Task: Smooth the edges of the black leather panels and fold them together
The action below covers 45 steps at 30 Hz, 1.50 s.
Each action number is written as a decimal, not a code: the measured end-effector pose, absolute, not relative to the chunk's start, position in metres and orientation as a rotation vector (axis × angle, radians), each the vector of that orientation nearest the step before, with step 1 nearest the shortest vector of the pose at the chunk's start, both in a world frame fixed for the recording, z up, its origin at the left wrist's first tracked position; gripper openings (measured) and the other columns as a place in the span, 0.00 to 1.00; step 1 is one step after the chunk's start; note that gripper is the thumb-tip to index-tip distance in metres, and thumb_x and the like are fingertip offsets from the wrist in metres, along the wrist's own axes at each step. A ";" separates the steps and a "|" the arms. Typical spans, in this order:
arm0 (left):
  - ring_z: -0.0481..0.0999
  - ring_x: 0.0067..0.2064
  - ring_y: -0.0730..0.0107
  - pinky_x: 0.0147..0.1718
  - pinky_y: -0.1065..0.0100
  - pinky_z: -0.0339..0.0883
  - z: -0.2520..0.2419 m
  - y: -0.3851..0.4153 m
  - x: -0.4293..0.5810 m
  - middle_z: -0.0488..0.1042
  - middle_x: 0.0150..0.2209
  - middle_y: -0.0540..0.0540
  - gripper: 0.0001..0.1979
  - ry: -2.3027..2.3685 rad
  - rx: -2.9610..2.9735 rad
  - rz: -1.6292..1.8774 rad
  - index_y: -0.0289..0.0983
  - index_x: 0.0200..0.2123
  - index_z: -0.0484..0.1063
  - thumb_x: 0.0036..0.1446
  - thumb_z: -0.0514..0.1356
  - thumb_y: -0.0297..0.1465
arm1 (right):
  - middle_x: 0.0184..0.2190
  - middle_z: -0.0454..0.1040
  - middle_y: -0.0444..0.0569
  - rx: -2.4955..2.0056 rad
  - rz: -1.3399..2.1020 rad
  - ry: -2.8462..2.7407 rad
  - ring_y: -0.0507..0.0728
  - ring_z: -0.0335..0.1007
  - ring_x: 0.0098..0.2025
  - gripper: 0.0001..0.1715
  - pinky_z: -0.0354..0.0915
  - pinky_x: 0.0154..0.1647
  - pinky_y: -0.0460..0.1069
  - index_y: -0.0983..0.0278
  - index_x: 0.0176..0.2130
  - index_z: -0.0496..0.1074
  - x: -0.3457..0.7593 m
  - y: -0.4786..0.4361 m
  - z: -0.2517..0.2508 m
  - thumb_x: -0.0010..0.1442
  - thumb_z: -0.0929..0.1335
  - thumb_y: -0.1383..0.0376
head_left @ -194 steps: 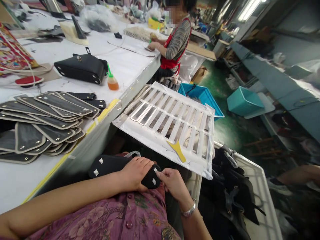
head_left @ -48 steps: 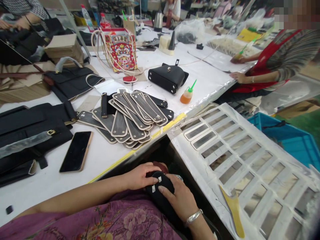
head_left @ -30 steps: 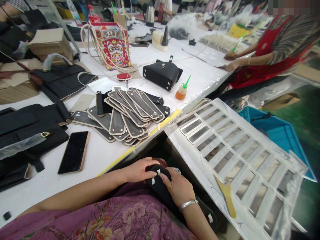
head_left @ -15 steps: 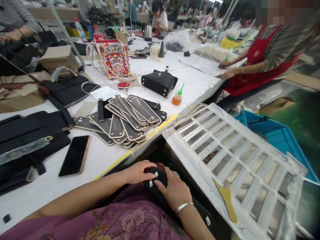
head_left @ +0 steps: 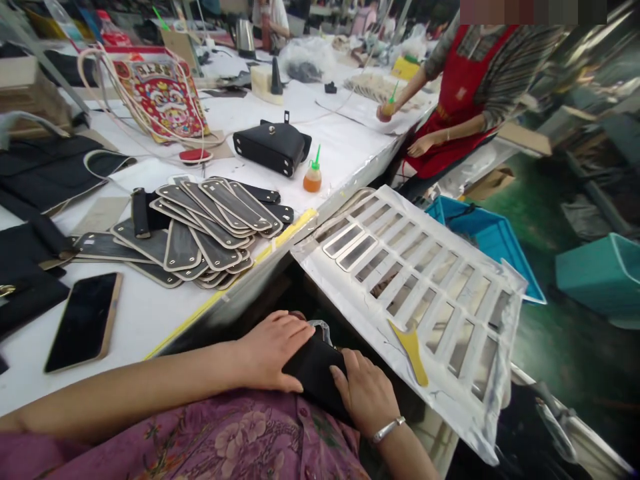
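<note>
On my lap lies a black handbag, a plain dark face turned up and a clear-wrapped handle showing at its far end. My left hand grips the bag's left edge, fingers laid over it and thumb along the near side. Across the bag, my right hand holds the right edge, its fingers bent over the far rim. The bag's underside is hidden. Just beyond, on the table, is a pile of dark strips with pale edges. A finished-looking black bag lies farther back.
A phone rests on the table at left. A bottle of amber liquid stands near the table edge. At right is a white slotted rack with a yellow scraper. Behind it are blue crates and a co-worker in a red apron.
The bag has turned in my hands: its base with white-covered studs faced up before, and a plain black face shows now. My hands have spread apart. The view has swung right.
</note>
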<state>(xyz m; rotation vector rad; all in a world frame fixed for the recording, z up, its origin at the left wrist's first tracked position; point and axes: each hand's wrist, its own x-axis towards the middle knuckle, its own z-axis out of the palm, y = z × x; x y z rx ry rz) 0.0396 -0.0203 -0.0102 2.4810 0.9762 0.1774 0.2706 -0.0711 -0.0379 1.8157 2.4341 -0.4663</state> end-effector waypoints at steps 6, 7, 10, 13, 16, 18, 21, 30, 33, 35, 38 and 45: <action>0.63 0.46 0.52 0.50 0.54 0.51 -0.024 -0.026 0.062 0.67 0.44 0.38 0.36 0.980 2.594 0.095 0.32 0.49 0.61 0.40 0.59 0.50 | 0.37 0.69 0.52 1.849 -0.549 2.427 0.59 0.66 0.40 0.21 0.61 0.39 0.53 0.63 0.46 0.64 0.272 -0.071 -0.030 0.62 0.55 0.54; 0.64 0.46 0.53 0.49 0.54 0.51 -0.023 -0.025 0.062 0.67 0.43 0.39 0.35 0.986 2.593 0.093 0.33 0.48 0.62 0.41 0.59 0.49 | 0.40 0.69 0.53 1.852 -0.532 2.466 0.60 0.65 0.43 0.23 0.60 0.43 0.54 0.64 0.48 0.63 0.272 -0.072 -0.029 0.61 0.57 0.52; 0.63 0.46 0.54 0.49 0.55 0.52 -0.020 -0.024 0.061 0.67 0.43 0.40 0.32 0.990 2.594 0.078 0.34 0.47 0.62 0.42 0.58 0.48 | 0.50 0.63 0.58 1.789 -0.490 2.633 0.65 0.58 0.51 0.43 0.53 0.52 0.58 0.67 0.55 0.56 0.271 -0.077 -0.028 0.49 0.64 0.43; 0.63 0.46 0.54 0.50 0.55 0.50 -0.018 -0.027 0.065 0.66 0.44 0.40 0.34 1.001 2.609 0.029 0.34 0.48 0.61 0.41 0.58 0.48 | 0.47 0.65 0.58 1.739 -0.529 2.648 0.65 0.60 0.47 0.48 0.55 0.48 0.58 0.68 0.54 0.57 0.268 -0.081 -0.029 0.43 0.67 0.41; 0.61 0.49 0.51 0.54 0.50 0.41 -0.018 -0.033 0.076 0.65 0.47 0.37 0.37 1.009 2.684 -0.025 0.30 0.51 0.59 0.42 0.58 0.47 | 0.43 0.66 0.57 1.749 -0.533 2.614 0.65 0.61 0.43 0.43 0.58 0.43 0.57 0.67 0.50 0.60 0.265 -0.082 -0.032 0.43 0.67 0.42; 0.59 0.51 0.50 0.54 0.50 0.40 -0.020 -0.037 0.086 0.63 0.50 0.34 0.35 0.932 2.756 -0.041 0.28 0.53 0.56 0.45 0.57 0.43 | 0.43 0.67 0.58 1.762 -0.518 2.629 0.65 0.61 0.43 0.42 0.58 0.42 0.57 0.68 0.49 0.61 0.263 -0.082 -0.033 0.43 0.67 0.43; 0.60 0.50 0.51 0.50 0.55 0.48 -0.023 -0.038 0.099 0.63 0.50 0.33 0.34 0.834 2.764 -0.056 0.27 0.53 0.56 0.47 0.56 0.42 | 0.44 0.67 0.59 1.780 -0.573 2.678 0.66 0.62 0.44 0.43 0.58 0.44 0.59 0.68 0.49 0.61 0.267 -0.080 -0.032 0.43 0.67 0.42; 0.63 0.46 0.51 0.46 0.55 0.52 -0.018 -0.036 0.101 0.65 0.44 0.36 0.33 0.894 2.722 -0.063 0.31 0.49 0.59 0.43 0.58 0.45 | 0.48 0.66 0.50 2.008 -1.914 2.131 0.58 0.63 0.50 0.32 0.61 0.50 0.53 0.61 0.53 0.59 0.347 -0.098 -0.045 0.51 0.68 0.56; 0.63 0.46 0.51 0.47 0.55 0.51 -0.018 -0.039 0.105 0.65 0.44 0.36 0.36 0.908 2.714 -0.044 0.31 0.49 0.59 0.42 0.58 0.50 | 0.50 0.65 0.49 1.978 -2.356 1.992 0.58 0.61 0.52 0.32 0.59 0.52 0.52 0.60 0.54 0.58 0.353 -0.111 -0.056 0.52 0.67 0.56; 0.62 0.47 0.51 0.48 0.54 0.50 -0.019 -0.042 0.113 0.65 0.46 0.37 0.40 0.885 2.711 -0.010 0.31 0.50 0.59 0.39 0.58 0.54 | 0.50 0.65 0.48 1.988 -2.516 1.987 0.58 0.60 0.53 0.30 0.57 0.54 0.53 0.60 0.54 0.58 0.348 -0.116 -0.061 0.53 0.67 0.57; 0.63 0.46 0.52 0.48 0.55 0.51 -0.022 -0.047 0.133 0.65 0.46 0.37 0.43 0.788 2.716 0.031 0.30 0.51 0.58 0.39 0.56 0.56 | 0.49 0.66 0.49 2.125 -2.570 1.967 0.58 0.60 0.52 0.27 0.56 0.54 0.53 0.61 0.52 0.60 0.336 -0.120 -0.063 0.54 0.66 0.58; 0.64 0.41 0.55 0.41 0.57 0.56 -0.024 -0.049 0.163 0.66 0.42 0.40 0.32 0.693 2.733 -0.028 0.31 0.46 0.61 0.42 0.57 0.46 | 0.53 0.62 0.49 2.583 -2.289 1.924 0.56 0.58 0.55 0.22 0.54 0.57 0.52 0.61 0.53 0.57 0.317 -0.135 -0.069 0.61 0.57 0.57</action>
